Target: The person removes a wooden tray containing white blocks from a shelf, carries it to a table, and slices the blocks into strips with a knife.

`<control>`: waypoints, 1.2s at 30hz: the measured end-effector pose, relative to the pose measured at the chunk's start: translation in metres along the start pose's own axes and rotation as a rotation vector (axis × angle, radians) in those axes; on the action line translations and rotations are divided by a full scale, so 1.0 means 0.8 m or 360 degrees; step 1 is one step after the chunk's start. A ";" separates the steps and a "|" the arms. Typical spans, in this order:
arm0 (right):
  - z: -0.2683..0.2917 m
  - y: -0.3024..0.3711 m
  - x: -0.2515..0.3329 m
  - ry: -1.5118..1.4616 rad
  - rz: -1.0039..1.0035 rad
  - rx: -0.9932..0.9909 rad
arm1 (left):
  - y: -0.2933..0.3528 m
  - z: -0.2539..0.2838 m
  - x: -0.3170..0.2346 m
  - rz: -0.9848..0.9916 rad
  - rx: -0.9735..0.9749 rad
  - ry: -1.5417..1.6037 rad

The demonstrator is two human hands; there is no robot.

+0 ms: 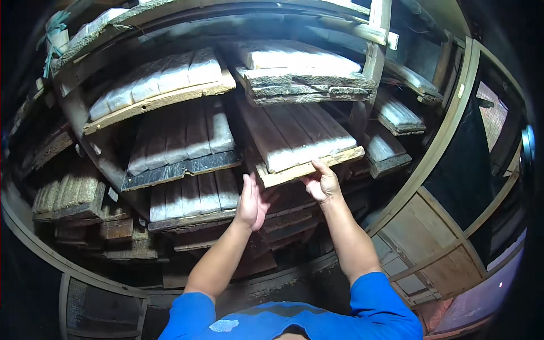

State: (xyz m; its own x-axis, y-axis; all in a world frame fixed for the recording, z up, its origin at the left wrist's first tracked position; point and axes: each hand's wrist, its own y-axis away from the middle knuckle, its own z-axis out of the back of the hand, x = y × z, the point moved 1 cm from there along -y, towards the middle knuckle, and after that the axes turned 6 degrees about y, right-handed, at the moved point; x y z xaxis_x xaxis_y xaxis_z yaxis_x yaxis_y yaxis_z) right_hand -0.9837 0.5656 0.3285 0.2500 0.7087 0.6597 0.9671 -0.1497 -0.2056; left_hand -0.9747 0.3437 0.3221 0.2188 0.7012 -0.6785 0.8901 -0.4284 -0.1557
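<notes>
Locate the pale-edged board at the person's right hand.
In the head view, the pale-edged board lies just right of centre, its front edge in the right hand, with the left hand near its left end.

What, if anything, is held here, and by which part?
A pale wooden board bearing white blocks: the right hand grips its front edge. The left hand is open by its left corner; contact unclear.

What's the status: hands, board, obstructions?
Right hand grips pale wooden board by front edge; left hand open near left corner, contact unclear. Row of blocks on board. Stacked boards just above.
</notes>
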 end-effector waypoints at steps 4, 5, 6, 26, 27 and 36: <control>-0.010 -0.003 0.000 -0.0039 -0.0016 -0.0043 | -0.030 -0.011 -0.005 -0.0076 0.0124 0.0169; -0.010 -0.004 0.001 -0.0033 -0.0018 -0.0028 | -0.037 -0.008 -0.002 -0.0101 0.0060 0.0163; -0.011 -0.003 0.001 -0.0027 -0.0019 -0.0012 | -0.044 -0.004 0.002 -0.0128 -0.0004 0.0158; -0.002 0.008 -0.015 -0.0084 -0.0035 0.0036 | -0.057 0.022 0.028 -0.0409 -0.0186 -0.0008; 0.000 0.007 -0.016 -0.0087 -0.0043 0.0050 | -0.060 0.030 0.031 -0.0446 -0.0126 -0.0007; 0.054 0.091 -0.024 -0.0051 -0.0156 -0.0205 | -0.029 0.007 0.029 0.0102 0.0263 0.0711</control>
State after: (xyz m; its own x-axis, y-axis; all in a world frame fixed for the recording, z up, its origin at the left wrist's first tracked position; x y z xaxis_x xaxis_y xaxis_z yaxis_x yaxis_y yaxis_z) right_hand -0.9201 0.5709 0.2694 0.1546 0.7456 0.6482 0.9853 -0.1646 -0.0457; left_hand -0.9924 0.3667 0.3064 0.4536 0.8314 -0.3209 0.8019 -0.5379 -0.2602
